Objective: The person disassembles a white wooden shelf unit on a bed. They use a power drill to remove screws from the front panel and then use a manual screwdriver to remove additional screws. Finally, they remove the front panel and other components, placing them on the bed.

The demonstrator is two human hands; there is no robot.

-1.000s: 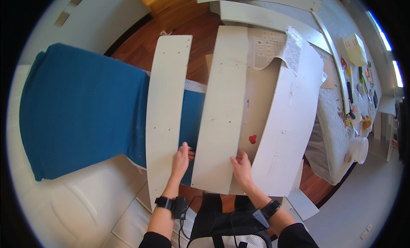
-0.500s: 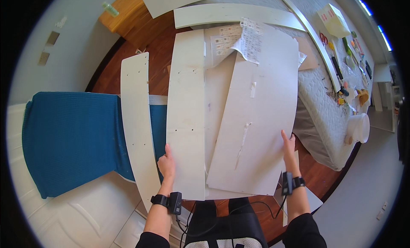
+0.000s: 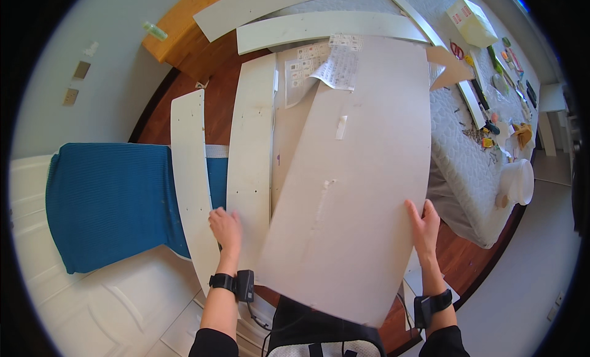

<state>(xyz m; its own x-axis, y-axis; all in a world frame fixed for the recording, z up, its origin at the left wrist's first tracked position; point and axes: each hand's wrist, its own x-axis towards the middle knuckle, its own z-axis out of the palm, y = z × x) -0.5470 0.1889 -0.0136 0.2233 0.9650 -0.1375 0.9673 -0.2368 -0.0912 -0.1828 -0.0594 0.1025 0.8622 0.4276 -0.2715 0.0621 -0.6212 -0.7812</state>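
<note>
A large pale panel (image 3: 381, 148) lies slanted over other white boards, its near end raised. My right hand (image 3: 425, 228) grips its right edge, thumb on top. My left hand (image 3: 226, 229) is empty, fingers loosely bent and apart, over the gap between a narrow drilled board (image 3: 251, 148) and a separate white board (image 3: 190, 148) farther left. A creased, printed sheet of paper (image 3: 338, 68) and clear plastic film (image 3: 301, 74) lie on the panel's far end. Strips of tape (image 3: 341, 128) stick to the panel's face.
A blue-covered surface (image 3: 110, 203) is at left. On the right, a mattress (image 3: 458, 154) carries scissors (image 3: 456, 49), a carton (image 3: 472, 23), loose hardware (image 3: 474, 135) and a white tub (image 3: 516, 182). More long white boards (image 3: 332, 28) lie at the far side, near a wooden cabinet (image 3: 184, 25).
The large panel has shifted left and toward me, its near end rising, with my right hand on its edge. My left hand has let go of the narrow drilled board and moved left.
</note>
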